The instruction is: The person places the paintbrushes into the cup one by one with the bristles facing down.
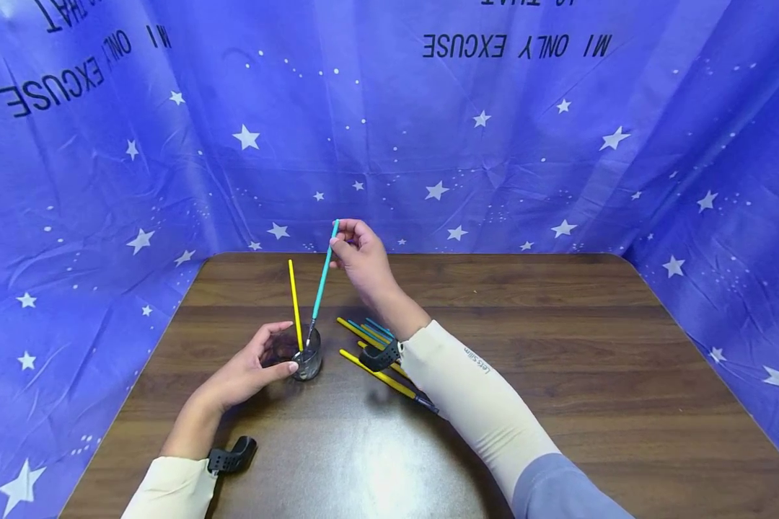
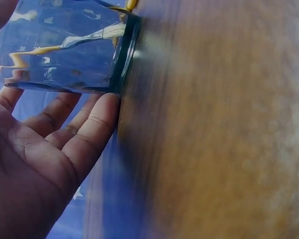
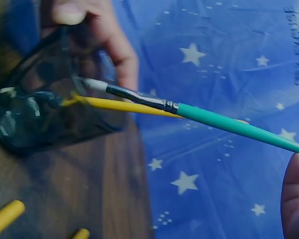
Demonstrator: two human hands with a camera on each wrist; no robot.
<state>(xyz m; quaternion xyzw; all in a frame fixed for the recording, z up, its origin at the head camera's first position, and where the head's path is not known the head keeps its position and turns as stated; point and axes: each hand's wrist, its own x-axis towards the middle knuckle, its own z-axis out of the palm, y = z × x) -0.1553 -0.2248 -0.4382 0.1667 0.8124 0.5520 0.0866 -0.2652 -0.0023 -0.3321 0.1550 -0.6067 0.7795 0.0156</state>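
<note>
My right hand (image 1: 366, 267) pinches a teal paintbrush (image 1: 324, 281) near the end of its handle. The brush slants bristles-down over a clear glass (image 1: 310, 366), and its pale bristle tip (image 3: 94, 84) is at the glass mouth in the right wrist view. Inside the glass leans a yellow paintbrush (image 1: 295, 303), bristles at the bottom, handle sticking up. My left hand (image 1: 247, 371) holds the glass from the left, thumb at the near side and fingers around the far side. In the left wrist view the fingers (image 2: 97, 122) lie along the glass wall, one fingertip close to its base.
Several yellow and teal paintbrushes (image 1: 379, 376) lie on the wooden table (image 1: 591, 375) right of the glass, partly under my right forearm. A blue curtain (image 1: 389, 144) with white stars hangs behind the table and at both sides.
</note>
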